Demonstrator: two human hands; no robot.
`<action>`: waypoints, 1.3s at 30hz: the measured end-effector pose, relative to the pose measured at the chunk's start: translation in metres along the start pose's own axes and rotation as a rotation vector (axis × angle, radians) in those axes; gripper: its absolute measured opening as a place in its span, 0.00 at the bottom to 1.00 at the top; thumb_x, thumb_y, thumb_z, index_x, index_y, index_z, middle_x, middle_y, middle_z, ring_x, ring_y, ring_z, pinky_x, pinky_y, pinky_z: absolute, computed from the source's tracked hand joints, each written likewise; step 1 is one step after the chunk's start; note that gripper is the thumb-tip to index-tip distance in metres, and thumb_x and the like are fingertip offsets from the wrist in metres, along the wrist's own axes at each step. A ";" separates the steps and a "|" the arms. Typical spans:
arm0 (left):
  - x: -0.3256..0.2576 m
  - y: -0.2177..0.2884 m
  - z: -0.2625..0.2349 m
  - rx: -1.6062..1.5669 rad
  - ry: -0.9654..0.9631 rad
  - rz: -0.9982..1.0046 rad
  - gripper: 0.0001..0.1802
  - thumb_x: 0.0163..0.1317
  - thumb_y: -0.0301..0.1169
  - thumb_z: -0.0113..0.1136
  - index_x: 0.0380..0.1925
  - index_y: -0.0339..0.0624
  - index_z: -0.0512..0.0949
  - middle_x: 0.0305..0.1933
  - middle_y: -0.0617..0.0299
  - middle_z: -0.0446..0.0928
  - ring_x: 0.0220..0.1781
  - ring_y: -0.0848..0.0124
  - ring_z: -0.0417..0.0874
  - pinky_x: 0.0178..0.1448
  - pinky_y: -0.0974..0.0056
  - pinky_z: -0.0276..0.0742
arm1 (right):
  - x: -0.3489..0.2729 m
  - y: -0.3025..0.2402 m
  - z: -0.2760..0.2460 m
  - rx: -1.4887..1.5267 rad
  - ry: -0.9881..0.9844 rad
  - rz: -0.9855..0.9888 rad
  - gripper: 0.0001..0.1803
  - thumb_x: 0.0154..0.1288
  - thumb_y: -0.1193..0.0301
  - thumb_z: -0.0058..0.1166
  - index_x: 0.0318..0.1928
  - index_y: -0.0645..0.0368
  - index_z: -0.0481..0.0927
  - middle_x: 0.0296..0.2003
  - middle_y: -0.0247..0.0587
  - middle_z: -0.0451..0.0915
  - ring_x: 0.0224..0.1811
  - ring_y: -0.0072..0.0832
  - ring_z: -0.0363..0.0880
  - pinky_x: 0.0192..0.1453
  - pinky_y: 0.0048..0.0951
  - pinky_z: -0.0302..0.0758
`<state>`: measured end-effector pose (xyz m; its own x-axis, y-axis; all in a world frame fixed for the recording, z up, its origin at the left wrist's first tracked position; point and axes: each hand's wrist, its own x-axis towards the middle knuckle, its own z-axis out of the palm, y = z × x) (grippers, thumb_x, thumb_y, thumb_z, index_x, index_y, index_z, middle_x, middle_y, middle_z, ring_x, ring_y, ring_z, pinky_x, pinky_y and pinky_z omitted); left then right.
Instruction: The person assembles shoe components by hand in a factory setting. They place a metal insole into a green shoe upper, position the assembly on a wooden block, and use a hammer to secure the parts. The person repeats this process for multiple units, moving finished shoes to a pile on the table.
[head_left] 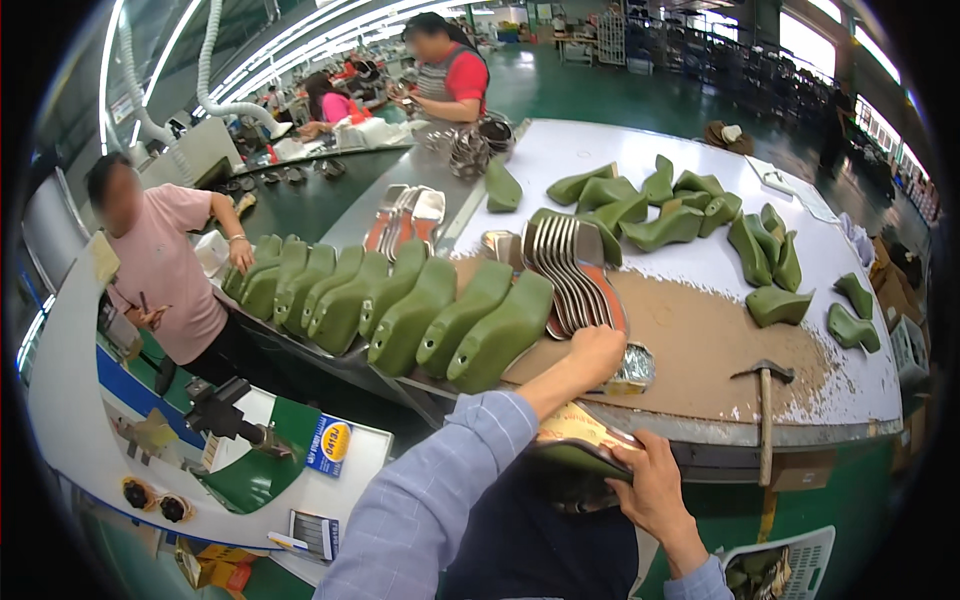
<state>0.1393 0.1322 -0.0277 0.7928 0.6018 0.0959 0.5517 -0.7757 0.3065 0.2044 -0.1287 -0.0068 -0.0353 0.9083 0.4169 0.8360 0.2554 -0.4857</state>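
The right hand (650,480) grips a green last (582,447), tan sole up, over the lap just off the bench's near edge. The left hand (597,355) is curled above the bench (740,350), next to a foil packet (636,369); whether its fingers pinch anything, I cannot tell. Low on the right, a white basket (822,560) stands on the green floor (540,85); at the left, a white table (355,485) carries a blue-and-yellow box (330,447).

The bench top is brown and bare near the person, its white covering worn to a ragged edge. A hammer (765,400) lies with its handle past the rim. A row of lasts (500,330) lines the left side, beside a fan of insoles (567,270). Farther back, loose lasts (660,230) lie scattered on the white.

A co-worker in pink (180,260) reaches to the row's far end. Beyond the bench, another in red sleeves (455,80) stands near more people, under strip lights; dark racks (690,45) stand along the far right.
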 end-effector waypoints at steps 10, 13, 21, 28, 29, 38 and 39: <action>-0.004 -0.011 0.005 -0.195 0.167 0.063 0.11 0.62 0.36 0.66 0.40 0.42 0.84 0.34 0.47 0.86 0.40 0.46 0.88 0.48 0.46 0.82 | 0.000 -0.004 0.002 -0.010 0.021 -0.011 0.38 0.43 0.78 0.76 0.57 0.53 0.71 0.56 0.56 0.71 0.53 0.56 0.74 0.57 0.52 0.74; -0.004 -0.006 0.008 -0.163 0.155 0.033 0.15 0.63 0.37 0.68 0.46 0.42 0.80 0.34 0.47 0.85 0.40 0.46 0.88 0.46 0.47 0.82 | 0.000 -0.005 0.002 -0.014 0.019 -0.006 0.38 0.44 0.79 0.75 0.57 0.53 0.71 0.55 0.56 0.71 0.53 0.56 0.74 0.56 0.52 0.74; -0.004 0.008 -0.010 -0.046 0.016 0.016 0.09 0.53 0.36 0.72 0.32 0.46 0.90 0.35 0.53 0.88 0.41 0.53 0.89 0.50 0.49 0.84 | 0.000 -0.005 0.002 0.004 0.013 0.012 0.39 0.43 0.80 0.76 0.57 0.55 0.70 0.57 0.59 0.71 0.56 0.58 0.74 0.58 0.52 0.74; -0.013 0.002 -0.018 -0.196 0.080 0.051 0.13 0.60 0.36 0.63 0.42 0.52 0.90 0.40 0.55 0.88 0.44 0.53 0.89 0.52 0.49 0.83 | -0.001 -0.002 0.004 0.007 0.038 -0.018 0.38 0.44 0.78 0.76 0.57 0.53 0.73 0.55 0.57 0.71 0.53 0.57 0.74 0.57 0.53 0.74; -0.013 0.002 -0.018 -0.206 0.075 0.057 0.14 0.60 0.35 0.62 0.44 0.52 0.90 0.40 0.55 0.88 0.44 0.52 0.88 0.52 0.49 0.83 | -0.001 -0.001 0.003 0.005 0.037 -0.016 0.38 0.44 0.78 0.76 0.57 0.53 0.73 0.55 0.56 0.71 0.54 0.57 0.74 0.57 0.53 0.74; -0.027 0.013 -0.035 -0.457 0.207 0.224 0.16 0.64 0.26 0.64 0.52 0.36 0.84 0.44 0.46 0.86 0.44 0.54 0.89 0.52 0.57 0.83 | -0.001 0.000 -0.001 -0.017 0.028 -0.009 0.38 0.45 0.77 0.76 0.59 0.52 0.74 0.55 0.54 0.71 0.54 0.55 0.74 0.57 0.51 0.75; -0.043 0.031 -0.052 -0.599 0.166 0.167 0.16 0.66 0.26 0.64 0.53 0.35 0.83 0.43 0.48 0.87 0.42 0.61 0.90 0.49 0.61 0.83 | -0.004 0.002 -0.001 -0.010 0.025 -0.005 0.37 0.45 0.77 0.76 0.59 0.52 0.74 0.55 0.54 0.71 0.54 0.55 0.74 0.57 0.51 0.75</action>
<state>0.1086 0.0920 0.0271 0.7783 0.5407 0.3192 0.1458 -0.6501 0.7457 0.2064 -0.1318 -0.0085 -0.0256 0.8984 0.4384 0.8413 0.2563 -0.4760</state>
